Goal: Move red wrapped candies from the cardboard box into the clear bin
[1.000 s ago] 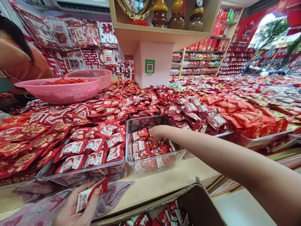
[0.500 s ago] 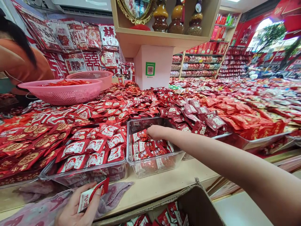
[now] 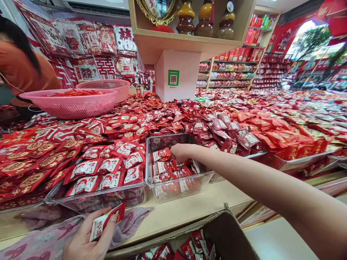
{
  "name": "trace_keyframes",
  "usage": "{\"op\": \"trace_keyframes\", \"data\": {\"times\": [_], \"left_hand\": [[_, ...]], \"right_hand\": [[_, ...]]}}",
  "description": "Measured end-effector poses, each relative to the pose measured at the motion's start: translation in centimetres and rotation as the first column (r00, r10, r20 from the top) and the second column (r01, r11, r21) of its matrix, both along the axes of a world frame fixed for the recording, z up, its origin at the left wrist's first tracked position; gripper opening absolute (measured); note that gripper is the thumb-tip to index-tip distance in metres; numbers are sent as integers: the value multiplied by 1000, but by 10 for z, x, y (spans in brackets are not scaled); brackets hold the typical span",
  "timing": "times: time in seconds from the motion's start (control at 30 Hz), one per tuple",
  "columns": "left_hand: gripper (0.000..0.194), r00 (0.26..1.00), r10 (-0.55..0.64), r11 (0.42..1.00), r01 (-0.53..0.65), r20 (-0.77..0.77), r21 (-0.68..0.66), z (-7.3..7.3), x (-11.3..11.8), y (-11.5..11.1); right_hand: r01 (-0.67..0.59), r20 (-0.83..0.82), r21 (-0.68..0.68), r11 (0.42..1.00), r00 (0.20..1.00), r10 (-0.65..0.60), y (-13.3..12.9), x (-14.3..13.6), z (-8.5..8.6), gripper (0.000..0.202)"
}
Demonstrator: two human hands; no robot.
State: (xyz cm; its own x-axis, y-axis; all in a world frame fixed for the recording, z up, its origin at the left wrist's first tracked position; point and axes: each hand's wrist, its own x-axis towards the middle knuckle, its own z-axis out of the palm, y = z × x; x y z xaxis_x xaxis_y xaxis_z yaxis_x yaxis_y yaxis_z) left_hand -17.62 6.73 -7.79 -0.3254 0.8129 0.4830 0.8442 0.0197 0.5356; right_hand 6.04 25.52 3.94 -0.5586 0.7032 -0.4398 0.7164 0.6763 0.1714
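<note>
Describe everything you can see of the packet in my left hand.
The packet has a white section with dark red characters and a red section with a printed figure, partly hidden by the thumb. Its wrapper looks like thin plastic; whether it is sealed all round cannot be seen. It is tilted, red end higher in view, gripped between the thumb and fingers of the left hand, in front of a clear bin.
</note>
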Motion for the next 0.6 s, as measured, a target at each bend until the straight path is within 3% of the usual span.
{"op": "trace_keyframes", "data": {"times": [0.17,0.37,0.5,0.6], "left_hand": [[37,1000,-14,1000,14,-2,-3,0,1,-1],[36,1000,11,1000,-11,6,-28,1,3,-2],[34,999,32,998,-31,37,-45,0,4,-3],[34,999,38,997,-36,32,-61,-1,3,-2]], "right_hand": [[128,-138,-162,979,979,-151,-6,-2,5,44],[142,-273,-181,973,944,-188,-1,-3,0,29],[108,-260,-140,984,955,-141,2,-2,1,26],[67,-99,1,998,993,-67,2,-2,4,28]]}}
